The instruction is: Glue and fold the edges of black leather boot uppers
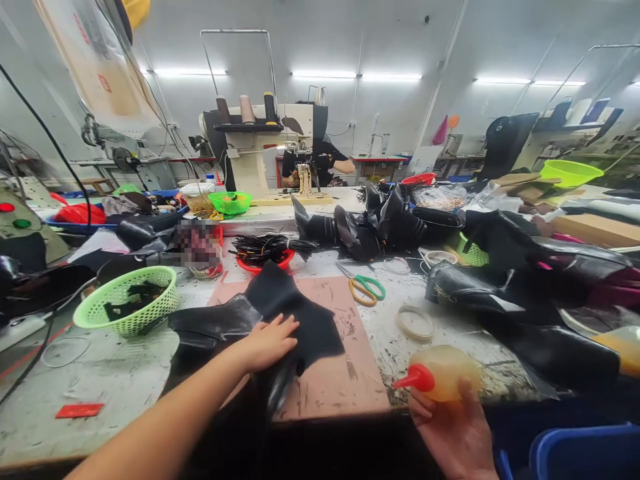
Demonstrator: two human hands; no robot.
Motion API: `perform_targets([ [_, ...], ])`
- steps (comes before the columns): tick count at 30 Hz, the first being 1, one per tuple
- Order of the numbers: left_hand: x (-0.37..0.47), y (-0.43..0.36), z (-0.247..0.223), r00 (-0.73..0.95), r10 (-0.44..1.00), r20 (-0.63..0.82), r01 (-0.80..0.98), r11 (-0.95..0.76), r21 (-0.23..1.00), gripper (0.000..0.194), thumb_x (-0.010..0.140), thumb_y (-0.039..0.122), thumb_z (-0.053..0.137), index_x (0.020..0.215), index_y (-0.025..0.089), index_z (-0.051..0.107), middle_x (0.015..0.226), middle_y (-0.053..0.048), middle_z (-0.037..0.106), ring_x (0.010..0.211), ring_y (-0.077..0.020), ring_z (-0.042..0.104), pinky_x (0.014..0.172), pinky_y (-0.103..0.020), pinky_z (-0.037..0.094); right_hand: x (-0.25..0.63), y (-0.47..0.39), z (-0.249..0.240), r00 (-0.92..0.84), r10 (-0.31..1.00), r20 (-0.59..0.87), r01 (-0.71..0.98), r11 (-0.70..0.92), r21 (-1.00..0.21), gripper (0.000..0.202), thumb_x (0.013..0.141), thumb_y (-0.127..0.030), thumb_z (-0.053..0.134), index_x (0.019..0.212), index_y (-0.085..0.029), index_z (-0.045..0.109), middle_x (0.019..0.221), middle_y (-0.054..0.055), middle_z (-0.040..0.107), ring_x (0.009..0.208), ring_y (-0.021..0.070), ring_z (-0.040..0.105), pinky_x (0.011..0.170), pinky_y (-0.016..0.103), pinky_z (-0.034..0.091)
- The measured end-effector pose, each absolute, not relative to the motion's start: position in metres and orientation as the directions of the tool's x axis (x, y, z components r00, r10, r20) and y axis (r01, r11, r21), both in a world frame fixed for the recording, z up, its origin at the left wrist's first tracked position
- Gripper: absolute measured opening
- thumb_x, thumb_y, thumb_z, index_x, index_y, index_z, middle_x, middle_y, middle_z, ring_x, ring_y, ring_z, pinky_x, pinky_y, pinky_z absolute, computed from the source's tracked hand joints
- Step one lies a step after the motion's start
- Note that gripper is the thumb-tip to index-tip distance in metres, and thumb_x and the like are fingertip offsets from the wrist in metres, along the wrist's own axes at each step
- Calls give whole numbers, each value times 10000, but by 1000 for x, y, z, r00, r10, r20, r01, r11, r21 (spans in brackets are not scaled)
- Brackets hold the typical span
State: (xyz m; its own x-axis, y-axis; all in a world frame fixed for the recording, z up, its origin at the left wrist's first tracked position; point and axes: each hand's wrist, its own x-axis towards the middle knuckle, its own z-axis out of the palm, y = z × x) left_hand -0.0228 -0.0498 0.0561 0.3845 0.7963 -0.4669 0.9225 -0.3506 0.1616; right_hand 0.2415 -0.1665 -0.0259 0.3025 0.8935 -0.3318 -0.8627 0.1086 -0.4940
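While left hand (spread) touches matte cloth, right hand grips a rounded bottle

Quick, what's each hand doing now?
Left hand: open, palm down on a black fabric-like piece.
Right hand: closed around a red-tipped, yellowish plastic bottle.

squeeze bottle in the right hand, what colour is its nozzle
The nozzle of the squeeze bottle is red, seen best in the head view.

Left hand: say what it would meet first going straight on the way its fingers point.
Beyond the black piece under it and the pink mat, the left hand would probably meet the scissors first, though depth is unclear.
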Motion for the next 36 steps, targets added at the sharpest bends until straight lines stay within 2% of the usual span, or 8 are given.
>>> perform_targets([
  [6, 15, -48, 26, 178, 972, -153, 984, -177, 25, 537, 886, 263, 229, 1381, 56, 212, 1460, -167, 118, 1345, -316, 44, 1061, -521, 97, 241, -158, -14, 318, 886, -338, -869, 129, -478, 464, 489, -402, 795, 878, -267, 580, 677, -34, 606, 407, 71, 387, 356, 216, 331],
  [11, -15, -33, 38, 469, 806, -361, 882, -452, 137, 484, 853, 434, 390, 1317, 295, 373, 1447, -10, 234, 1335, -242, 184, 1024, -477, 263, 244, -150, -10, 342, 837, -427, -880, 127, -457, 541, 404, -411, 821, 863, -250, 586, 677, -39, 614, 392, 56, 374, 348, 200, 322],
  [16, -27, -29, 49, 498, 732, -466, 837, -546, 37, 1021, 571, 636, 660, 1383, 268, 162, 1460, -127, 62, 1338, -328, 99, 1008, -554, 218, 243, -143, -10, 361, 848, -388, -857, 138, -496, 497, 440, -423, 805, 852, -252, 585, 652, -45, 598, 396, 62, 388, 351, 200, 327],
  [22, -22, -39, 35, 259, 948, -187, 909, -305, -286, 821, 753, 672, 420, 1346, 112, 332, 1316, -309, 356, 1015, -398, 548, 752, -469, 464, 242, -143, -12, 391, 835, -388, -839, 150, -523, 526, 438, -432, 803, 882, -252, 584, 653, -41, 590, 392, 61, 386, 348, 205, 326],
  [26, -35, -45, 23, 458, 885, -89, 872, -466, -148, 595, 844, 516, 422, 1238, 74, 489, 1365, -188, 370, 1217, -300, 404, 1007, -404, 340, 242, -141, -15, 409, 827, -385, -830, 162, -533, 487, 472, -430, 788, 878, -254, 583, 640, -43, 581, 394, 65, 387, 341, 206, 328],
  [30, -54, -48, 27, 514, 816, -266, 858, -489, 158, 517, 821, 459, 509, 1250, 172, 481, 1421, -132, 274, 1323, -276, 197, 1074, -447, 211, 234, -136, -12, 362, 848, -387, -843, 120, -525, 524, 461, -411, 793, 916, -258, 581, 687, -33, 598, 397, 57, 380, 348, 203, 331],
  [33, -68, -49, 33, 616, 693, -375, 785, -500, 366, 389, 913, 439, 298, 1239, 324, 476, 1458, -54, 122, 1334, -267, 47, 1068, -511, 133, 227, -135, -10, 354, 861, -365, -835, 116, -537, 538, 463, -412, 795, 936, -271, 578, 698, -28, 605, 396, 56, 377, 352, 202, 330],
  [36, -70, -54, 28, 606, 707, -365, 793, -496, 355, 381, 930, 416, 239, 1221, 366, 479, 1460, -32, 99, 1335, -262, 30, 1071, -509, 108, 222, -134, -11, 343, 873, -347, -831, 110, -546, 513, 489, -425, 784, 931, -265, 579, 727, -16, 618, 401, 56, 379, 352, 204, 328],
])
